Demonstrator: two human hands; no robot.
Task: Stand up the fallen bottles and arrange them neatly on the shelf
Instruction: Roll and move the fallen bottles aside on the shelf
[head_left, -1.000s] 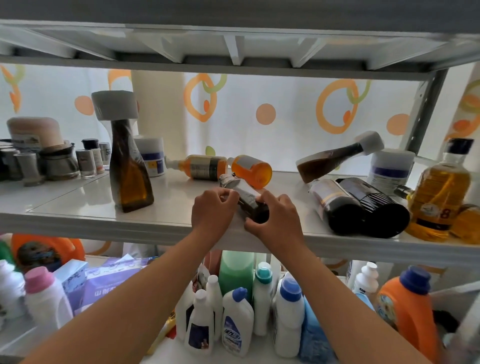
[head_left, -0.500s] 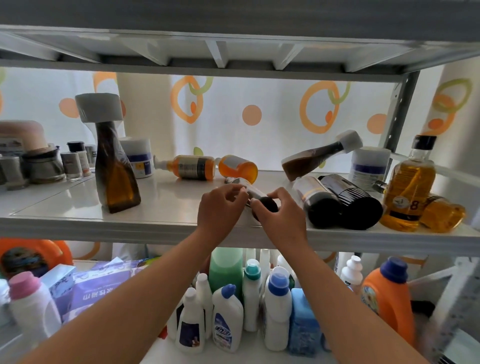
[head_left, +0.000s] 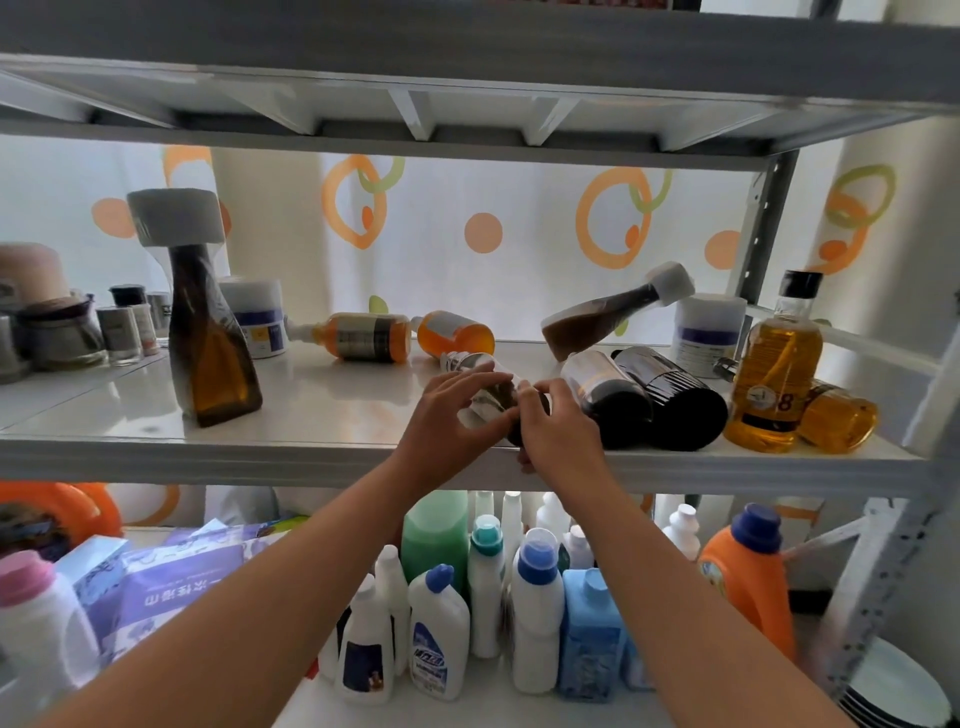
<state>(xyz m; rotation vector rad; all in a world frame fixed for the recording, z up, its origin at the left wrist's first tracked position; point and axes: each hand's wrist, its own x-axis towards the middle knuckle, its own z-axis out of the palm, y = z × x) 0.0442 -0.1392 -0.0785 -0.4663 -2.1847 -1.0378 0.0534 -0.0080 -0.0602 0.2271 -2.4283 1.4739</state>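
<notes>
A small dark bottle with a pale label (head_left: 491, 400) lies on its side near the front of the white shelf (head_left: 322, 410). My left hand (head_left: 447, 415) curls over its left side and my right hand (head_left: 558, 436) grips its base end. Two big dark bottles (head_left: 644, 400) lie just right of my hands. Two orange bottles (head_left: 374, 336) (head_left: 457, 335) lie at the back. A brown bottle with a white cap (head_left: 613, 312) leans tilted against a white jar (head_left: 709, 332). A tall brown bottle (head_left: 205, 332) stands upright at the left.
An upright amber bottle (head_left: 776, 374) and a fallen amber one (head_left: 836, 415) sit at the right, by the metal post (head_left: 758, 234). Jars and a white tub (head_left: 257, 317) crowd the far left. Detergent bottles (head_left: 535, 608) fill the shelf below.
Both hands have stayed on the small dark bottle and shifted with it a little to the right along the front edge; its neck end is raised slightly. The camera view has swung left.
</notes>
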